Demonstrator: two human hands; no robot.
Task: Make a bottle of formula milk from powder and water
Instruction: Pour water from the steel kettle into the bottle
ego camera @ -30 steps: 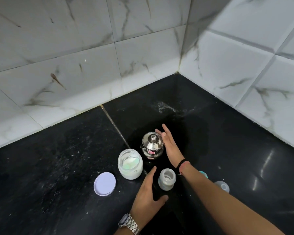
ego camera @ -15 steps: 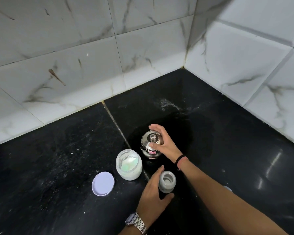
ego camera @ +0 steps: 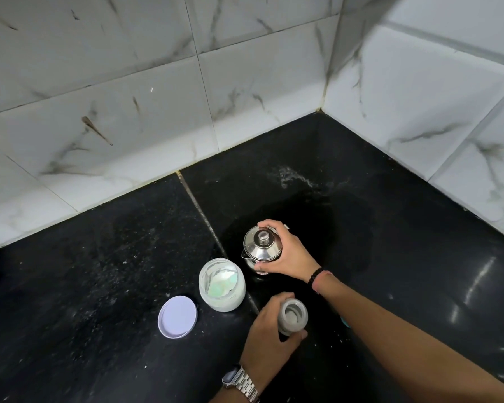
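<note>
Her right hand (ego camera: 288,254) grips the shiny steel kettle (ego camera: 262,245), left hand (ego camera: 269,330) clasping the small translucent open-necked bottle (ego camera: 293,314).

White marble-veined wall tiles (ego camera: 245,91) meet in a corner above a glossy black stone counter (ego camera: 419,257), dusted with pale specks and catching light at right

A metal-link watch (ego camera: 240,381) with a dark face is worn at the left wrist. A black bead bracelet (ego camera: 315,275) and pink cord are worn at the right wrist. Both forearms are left unsleeved.
</note>
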